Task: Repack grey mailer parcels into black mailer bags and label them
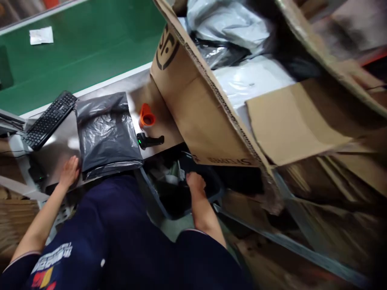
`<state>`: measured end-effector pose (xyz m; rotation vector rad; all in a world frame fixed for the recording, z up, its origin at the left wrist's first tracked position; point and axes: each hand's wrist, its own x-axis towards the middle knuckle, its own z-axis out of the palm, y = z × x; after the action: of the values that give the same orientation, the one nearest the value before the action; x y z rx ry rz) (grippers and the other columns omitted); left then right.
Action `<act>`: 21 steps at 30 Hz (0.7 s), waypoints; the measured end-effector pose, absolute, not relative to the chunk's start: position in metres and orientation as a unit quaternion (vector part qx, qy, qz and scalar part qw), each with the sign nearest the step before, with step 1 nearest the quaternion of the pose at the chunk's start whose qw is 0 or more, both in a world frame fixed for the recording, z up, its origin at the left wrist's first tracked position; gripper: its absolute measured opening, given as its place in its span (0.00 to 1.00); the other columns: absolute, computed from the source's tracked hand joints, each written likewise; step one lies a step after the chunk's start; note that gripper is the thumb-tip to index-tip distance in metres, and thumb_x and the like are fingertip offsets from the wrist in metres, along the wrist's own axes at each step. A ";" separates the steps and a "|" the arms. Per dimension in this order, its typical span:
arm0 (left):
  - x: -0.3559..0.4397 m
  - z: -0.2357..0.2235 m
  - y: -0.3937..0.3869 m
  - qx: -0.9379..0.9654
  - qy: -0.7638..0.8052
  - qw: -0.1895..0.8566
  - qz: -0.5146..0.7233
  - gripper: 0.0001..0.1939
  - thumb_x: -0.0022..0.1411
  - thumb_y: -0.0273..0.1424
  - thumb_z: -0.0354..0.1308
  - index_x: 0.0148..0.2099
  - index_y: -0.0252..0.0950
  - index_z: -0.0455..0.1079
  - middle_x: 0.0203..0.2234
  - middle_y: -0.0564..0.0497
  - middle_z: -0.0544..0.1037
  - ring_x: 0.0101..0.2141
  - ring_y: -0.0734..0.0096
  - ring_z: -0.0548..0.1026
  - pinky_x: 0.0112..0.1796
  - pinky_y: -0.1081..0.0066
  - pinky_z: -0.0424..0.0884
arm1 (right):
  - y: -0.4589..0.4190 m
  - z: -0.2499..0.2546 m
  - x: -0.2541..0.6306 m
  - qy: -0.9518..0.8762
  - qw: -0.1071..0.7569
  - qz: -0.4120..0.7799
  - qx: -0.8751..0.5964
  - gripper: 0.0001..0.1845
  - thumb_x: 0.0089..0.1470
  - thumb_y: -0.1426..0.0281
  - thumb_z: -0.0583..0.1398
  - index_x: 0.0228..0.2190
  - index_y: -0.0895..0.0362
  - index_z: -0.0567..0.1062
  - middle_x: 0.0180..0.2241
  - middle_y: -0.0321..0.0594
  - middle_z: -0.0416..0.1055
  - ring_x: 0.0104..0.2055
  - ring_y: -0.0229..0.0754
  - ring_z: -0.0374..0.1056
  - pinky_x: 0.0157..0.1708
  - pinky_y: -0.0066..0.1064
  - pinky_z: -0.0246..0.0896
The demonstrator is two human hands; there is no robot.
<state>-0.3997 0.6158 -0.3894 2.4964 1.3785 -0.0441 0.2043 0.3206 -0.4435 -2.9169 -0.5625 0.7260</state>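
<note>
My left hand (pixel 69 171) rests flat on the edge of the steel table (pixel 60 141), fingers stretched out, just left of a dark grey plastic mailer bag (pixel 105 135). My right hand (pixel 196 182) reaches down into a dark bin (pixel 181 201) under the table; its fingers are hidden inside, near some white paper scraps (pixel 172 175). A black handheld scanner (pixel 149 141) and an orange tape roll (pixel 146 117) lie on the table right of the bag.
A black keyboard (pixel 50 119) sits at the table's left. A green conveyor belt (pixel 81 52) runs behind, with a white slip (pixel 41 35) on it. A big tilted cardboard box (pixel 199 104) holds grey and white mailers (pixel 232 24). Flattened cardboard (pixel 347 169) lies at the right.
</note>
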 end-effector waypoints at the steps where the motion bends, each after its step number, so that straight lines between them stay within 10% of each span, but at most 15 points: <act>1: -0.396 -0.396 0.621 0.875 0.460 0.151 -0.021 0.31 0.70 0.32 0.49 0.71 0.27 0.67 0.69 0.29 0.67 0.71 0.45 0.63 0.71 0.45 0.54 | 0.328 -0.444 0.198 -0.220 0.036 0.246 -0.943 0.14 0.59 0.71 0.61 0.40 0.61 0.86 0.37 0.62 0.82 0.44 0.58 0.80 0.48 0.47 0.73; 7: -0.379 -0.419 0.649 0.907 0.363 0.198 -0.082 0.30 0.69 0.23 0.44 0.68 0.36 0.73 0.67 0.37 0.72 0.71 0.54 0.65 0.72 0.48 0.49 | 0.410 -0.451 0.140 -0.629 0.130 0.199 -0.740 0.27 0.66 0.74 0.53 0.64 0.54 0.75 0.66 0.53 0.71 0.71 0.54 0.64 0.73 0.56 0.51; 12: -0.372 -0.415 0.659 0.943 0.236 0.208 -0.103 0.34 0.69 0.23 0.45 0.73 0.46 0.68 0.71 0.46 0.68 0.72 0.60 0.62 0.72 0.56 0.48 | 0.492 -0.461 0.115 -0.796 0.154 0.222 -0.542 0.38 0.63 0.82 0.49 0.66 0.39 0.70 0.67 0.35 0.71 0.70 0.44 0.65 0.74 0.53 0.51; 21: -0.380 -0.393 0.643 0.900 0.208 0.341 -0.175 0.42 0.65 0.34 0.53 0.79 0.40 0.54 0.76 0.44 0.57 0.76 0.53 0.53 0.74 0.50 0.44 | 0.494 -0.468 0.113 -0.740 0.135 0.451 -0.481 0.34 0.58 0.71 0.54 0.65 0.54 0.74 0.67 0.48 0.70 0.73 0.55 0.61 0.76 0.60 0.45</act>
<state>-0.3799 0.6426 -0.3934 2.3419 0.5405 -0.4546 0.1129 0.4938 -0.4685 -1.3943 -2.1423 1.3053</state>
